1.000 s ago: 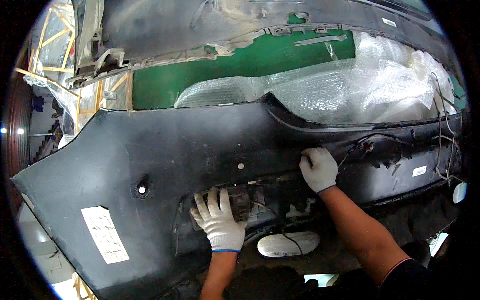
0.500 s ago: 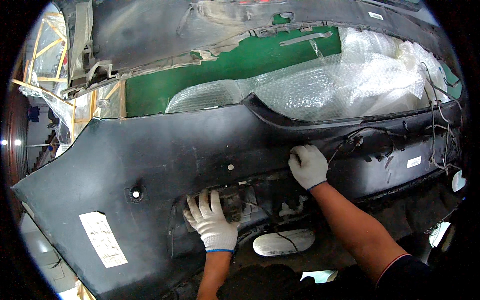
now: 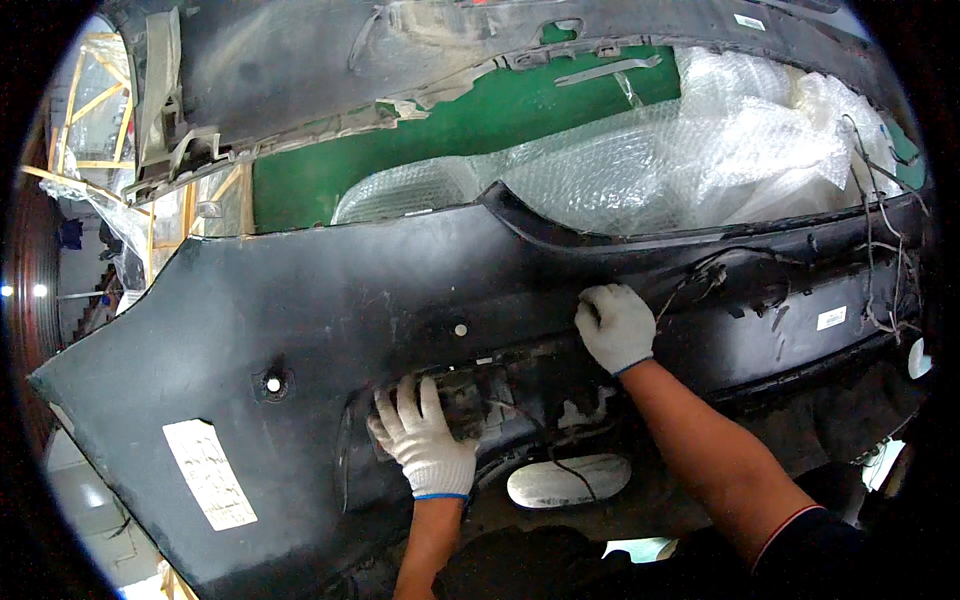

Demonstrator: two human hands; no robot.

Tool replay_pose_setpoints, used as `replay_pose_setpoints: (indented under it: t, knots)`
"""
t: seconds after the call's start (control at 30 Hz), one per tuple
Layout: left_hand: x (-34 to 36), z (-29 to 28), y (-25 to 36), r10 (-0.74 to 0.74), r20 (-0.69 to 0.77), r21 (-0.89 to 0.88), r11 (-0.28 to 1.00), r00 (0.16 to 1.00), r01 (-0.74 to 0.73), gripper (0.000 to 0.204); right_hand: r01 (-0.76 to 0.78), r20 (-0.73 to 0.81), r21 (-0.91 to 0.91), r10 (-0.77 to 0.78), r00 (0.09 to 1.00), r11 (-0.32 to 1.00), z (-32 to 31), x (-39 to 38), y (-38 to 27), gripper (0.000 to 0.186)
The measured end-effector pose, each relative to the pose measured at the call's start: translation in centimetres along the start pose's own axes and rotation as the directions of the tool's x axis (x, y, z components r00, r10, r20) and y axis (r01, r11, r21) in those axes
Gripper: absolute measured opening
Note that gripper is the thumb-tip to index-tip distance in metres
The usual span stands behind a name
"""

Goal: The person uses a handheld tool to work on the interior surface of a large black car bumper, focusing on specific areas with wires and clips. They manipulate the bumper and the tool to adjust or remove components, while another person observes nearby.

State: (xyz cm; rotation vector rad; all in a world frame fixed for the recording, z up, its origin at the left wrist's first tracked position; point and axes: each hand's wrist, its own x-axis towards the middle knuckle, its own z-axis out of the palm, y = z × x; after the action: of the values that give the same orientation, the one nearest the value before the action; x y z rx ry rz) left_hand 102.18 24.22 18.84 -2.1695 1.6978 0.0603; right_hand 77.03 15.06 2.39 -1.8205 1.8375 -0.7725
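My left hand [image 3: 428,447], in a white knit glove, lies with its fingers stretched out on a dark rectangular piece set in a large black bumper panel [image 3: 290,300]. My right hand [image 3: 614,325], gloved too, is curled closed against the panel, up and to the right of the left one. Whatever its fingers might hold is hidden. A thin dark cable [image 3: 540,428] runs down from beside the left hand, across a pale oval opening [image 3: 570,482]. Left of the left hand are a round hole with a dark surround [image 3: 273,386] and a white paper label with handwriting [image 3: 210,474].
Loose wiring [image 3: 710,272] hangs along the panel's right part, with more at the far right. Behind it, bubble wrap [image 3: 620,150] covers something on the green floor [image 3: 400,150]. Another dirty black bumper [image 3: 300,70] lies at the back. Wooden crate frames [image 3: 95,95] stand far left.
The view has shifted very slightly. Both hands keep the same places on the panel, the left spread and the right curled.
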Motion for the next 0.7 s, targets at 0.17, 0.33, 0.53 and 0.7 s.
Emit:
replay_pose_setpoints:
  t: [0.17,0.33,0.53,0.7]
  knots:
    - [-0.2,-0.8,0.5,0.013,0.013,-0.071,0.997,1.000,-0.012,0.108,-0.032,0.037,0.007,0.032,0.999,0.999,-0.4,0.1,-0.1,0.021]
    - [-0.5,-0.8,1.3,0.000,0.146,0.105,0.994,0.989,-0.016,0.125,-0.032,0.053,0.003,0.032,0.998,0.999,0.0,-0.1,0.3,0.024]
    - [-0.9,1.4,0.5,0.080,0.015,0.044,0.996,0.997,-0.080,0.111,-0.041,0.034,0.014,0.041,0.999,0.999,0.4,-0.2,0.4,0.026]
    - [-1.0,2.2,-0.2,0.114,-0.056,0.124,0.986,0.992,-0.107,0.099,-0.042,0.047,0.056,0.039,0.998,0.998,0.3,-0.2,0.2,0.027]
